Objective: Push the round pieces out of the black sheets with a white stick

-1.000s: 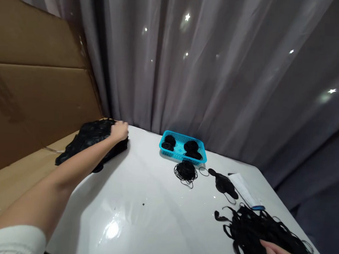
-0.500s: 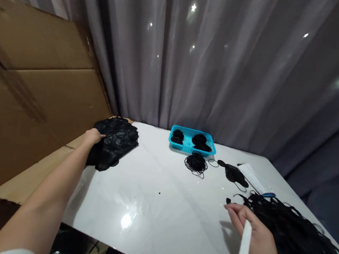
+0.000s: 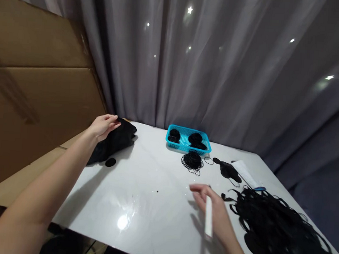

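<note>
At the table's far left, my left hand [image 3: 103,126] pinches the top edge of a black sheet [image 3: 119,141], which is lifted and bent. A small black disc [image 3: 110,162] lies on the table just below the sheet. My right hand [image 3: 209,201] is over the middle right of the table, with a slim white stick-like tool [image 3: 208,218] held in the palm and its lower end sticking out toward me. Its thumb and fingers point left, slightly blurred, and I see nothing between the fingertips. Right of that hand spreads a heap of black strips [image 3: 279,223].
A blue basket [image 3: 187,148] holding black bundles stands by the curtain [image 3: 208,68]. In front lies a coil of black cord [image 3: 192,160]. Black oval pieces [image 3: 228,171] and a white roll-like item [image 3: 246,173] lie to the right. A tall cardboard box [image 3: 38,98] borders the left.
My left hand has moved up and right, folding the black sheet up and uncovering the disc. My right hand has moved left, away from the black strips, with the white tool still in it.
</note>
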{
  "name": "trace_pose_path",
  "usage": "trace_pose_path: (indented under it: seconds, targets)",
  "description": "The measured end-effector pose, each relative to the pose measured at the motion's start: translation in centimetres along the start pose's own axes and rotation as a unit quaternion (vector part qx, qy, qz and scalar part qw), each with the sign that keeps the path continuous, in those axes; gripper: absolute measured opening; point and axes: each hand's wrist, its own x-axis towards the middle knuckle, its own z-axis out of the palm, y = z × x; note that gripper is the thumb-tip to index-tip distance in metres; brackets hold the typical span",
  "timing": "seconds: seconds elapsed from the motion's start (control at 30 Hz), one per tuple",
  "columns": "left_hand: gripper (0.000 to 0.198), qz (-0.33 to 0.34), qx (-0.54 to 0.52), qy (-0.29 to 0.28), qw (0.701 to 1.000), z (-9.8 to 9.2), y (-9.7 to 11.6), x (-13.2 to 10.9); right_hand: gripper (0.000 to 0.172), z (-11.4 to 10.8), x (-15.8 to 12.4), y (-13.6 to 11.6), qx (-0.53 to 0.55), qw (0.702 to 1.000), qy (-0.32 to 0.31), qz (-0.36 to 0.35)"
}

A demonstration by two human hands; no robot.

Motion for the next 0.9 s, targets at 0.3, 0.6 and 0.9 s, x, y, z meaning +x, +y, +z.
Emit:
trace_pose_path:
  seconds: [0.3, 0.6, 0.9]
  targets:
    - [0.033, 0.162, -0.181, -0.094, 0.966, 9.9, 6.1, -14.9, 0.035, 10.3, 6.7, -7.9, -0.020, 0.971, 0.068, -0.228]
    - [0.027, 0.317, 0.152, -0.130, 0.927, 6.9, -0.3, -14.6, 0.049, -0.4, 4.2, -9.1, 0.183, 0.972, -0.147, -0.032]
    - [0.037, 0.178, 0.005, -0.484, 0.857, 9.2, -4.0, -13.8, 0.052, -2.5, 4.1, -8.2, 0.152, 0.970, -0.191, 0.002]
